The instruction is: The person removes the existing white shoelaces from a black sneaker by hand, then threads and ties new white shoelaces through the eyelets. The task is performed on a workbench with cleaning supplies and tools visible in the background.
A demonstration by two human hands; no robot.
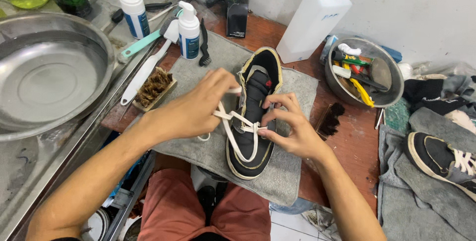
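The left hand [198,104] comes in from the left side of the head view, fingers curled and pinching a strand of the white lace [233,122] just beside the black sneaker [253,117]; the right hand [287,124] sits on the shoe's other flank, thumb and forefinger closed on the lace where it crosses the eyelets. Both hands are pinching, neither is spread.

The sneaker lies on a grey towel [292,166] spread over the reddish worktable [357,137], toe toward the person, collar away. Only the lower eyelets carry lace — the tongue higher up shows bare.

To do this lacing step well, I would judge that the lace wants even tension on both sides, kept flat rather than twisted, with the right hand steadying the upper while the left draws the strand through. Pulling straight across (not upward) should keep the shoe from sliding on the towel.

Both forearms angle inward from the lower corners, wrists roughly level above the shoe, the left wrist slightly cocked — the right one bent in toward the laces.

Around them: a bristle brush [153,88], two pump bottles [188,30], a metal bowl of tools [384,72], a second sneaker [441,159] at the right.
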